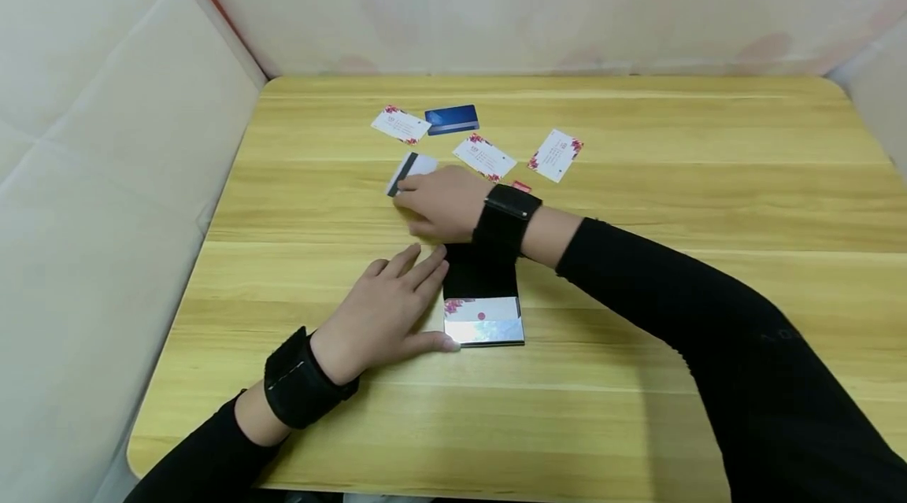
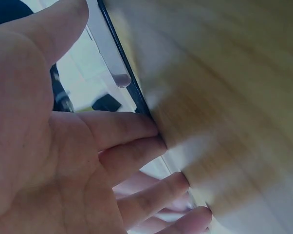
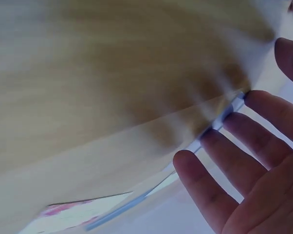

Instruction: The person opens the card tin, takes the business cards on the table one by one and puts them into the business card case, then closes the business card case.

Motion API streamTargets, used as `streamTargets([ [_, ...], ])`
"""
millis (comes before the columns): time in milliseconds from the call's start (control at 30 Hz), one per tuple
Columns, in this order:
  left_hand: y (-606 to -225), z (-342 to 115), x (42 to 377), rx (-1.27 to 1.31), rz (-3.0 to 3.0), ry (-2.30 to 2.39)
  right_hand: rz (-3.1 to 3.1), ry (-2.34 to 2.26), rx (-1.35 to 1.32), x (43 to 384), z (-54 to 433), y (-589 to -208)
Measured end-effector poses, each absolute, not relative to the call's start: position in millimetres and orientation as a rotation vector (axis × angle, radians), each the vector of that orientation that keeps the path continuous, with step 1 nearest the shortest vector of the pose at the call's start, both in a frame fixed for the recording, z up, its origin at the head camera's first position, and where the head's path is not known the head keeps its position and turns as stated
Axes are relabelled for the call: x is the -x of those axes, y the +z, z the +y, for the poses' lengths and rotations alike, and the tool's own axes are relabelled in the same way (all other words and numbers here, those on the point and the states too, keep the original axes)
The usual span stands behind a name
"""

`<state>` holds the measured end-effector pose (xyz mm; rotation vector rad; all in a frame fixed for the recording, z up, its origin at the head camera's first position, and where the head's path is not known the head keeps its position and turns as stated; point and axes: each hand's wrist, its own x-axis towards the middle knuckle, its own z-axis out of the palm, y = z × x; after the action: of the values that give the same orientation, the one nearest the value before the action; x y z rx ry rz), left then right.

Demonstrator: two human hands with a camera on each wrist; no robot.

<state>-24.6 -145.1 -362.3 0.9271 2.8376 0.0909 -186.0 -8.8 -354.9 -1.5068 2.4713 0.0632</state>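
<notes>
So there's this big wood-look tabletop (image 1: 708,204) filling most of the frame, and two black sleeves (image 1: 659,290) reaching in from the lower corners. Left hand (image 1: 386,310) sits just left of the bottom middle, grip apart, fingers pretty straight, with its index and thumb tips at the left edge of a case (image 1: 482,271). That case lies unfolded at lower center, black flap up top, shiny pocket below. Right hand (image 1: 449,200) is dead center, grip apart too: straight fingers, thumb well away from them, fingertips on a striped card (image 1: 418,164) just left of center. Up top, a blue card (image 1: 452,119) and three flowery cards (image 1: 485,156) are scattered around upper center. One more flowery-looking card (image 1: 489,306) pokes out of the pocket. Tiniest is a red bit (image 1: 520,186) mostly hidden behind the right wrist.
</notes>
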Motion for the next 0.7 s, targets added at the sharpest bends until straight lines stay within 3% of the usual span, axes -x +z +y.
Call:
streamTargets([
  [433,-359.1,-143.7,21.8,-0.924,2.830,0.068,2.494,-0.178,1.463,173.3,87.8,-345.1],
  [700,-358.3,-143.0,18.5,-0.924,2.839,0.067,2.540,-0.180,1.320,163.9,121.9,-338.7],
])
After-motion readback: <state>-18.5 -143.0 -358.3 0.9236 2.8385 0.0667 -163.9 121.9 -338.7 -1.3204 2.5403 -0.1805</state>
